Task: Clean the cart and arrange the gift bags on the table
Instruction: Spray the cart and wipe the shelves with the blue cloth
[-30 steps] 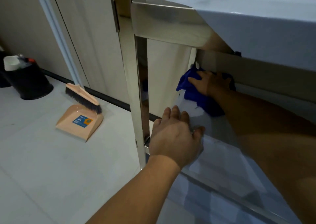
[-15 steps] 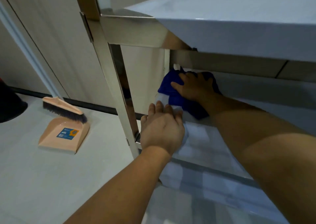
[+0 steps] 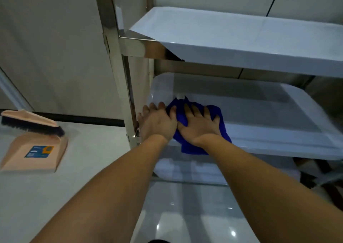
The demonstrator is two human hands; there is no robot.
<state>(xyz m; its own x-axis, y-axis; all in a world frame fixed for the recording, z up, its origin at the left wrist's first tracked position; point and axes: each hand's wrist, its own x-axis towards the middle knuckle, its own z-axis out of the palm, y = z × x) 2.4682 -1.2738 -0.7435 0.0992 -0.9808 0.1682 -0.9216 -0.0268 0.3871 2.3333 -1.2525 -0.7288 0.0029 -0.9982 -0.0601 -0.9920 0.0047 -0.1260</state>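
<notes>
Right hand pressing crumpled blue cloth flat on middle shelf of stainless steel cart, fingers spread straight. Left hand resting beside it, fingers straight. Cleaning apparently underway; gift bags not showing, arranging judged pending.

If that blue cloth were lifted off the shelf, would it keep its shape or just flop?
Probably flop: the blue cloth lies crumpled, its near edge drooping over the shelf lip. It likely weighs little, bunching under the flat right hand. It probably slides easily on that glossy surface.
</notes>
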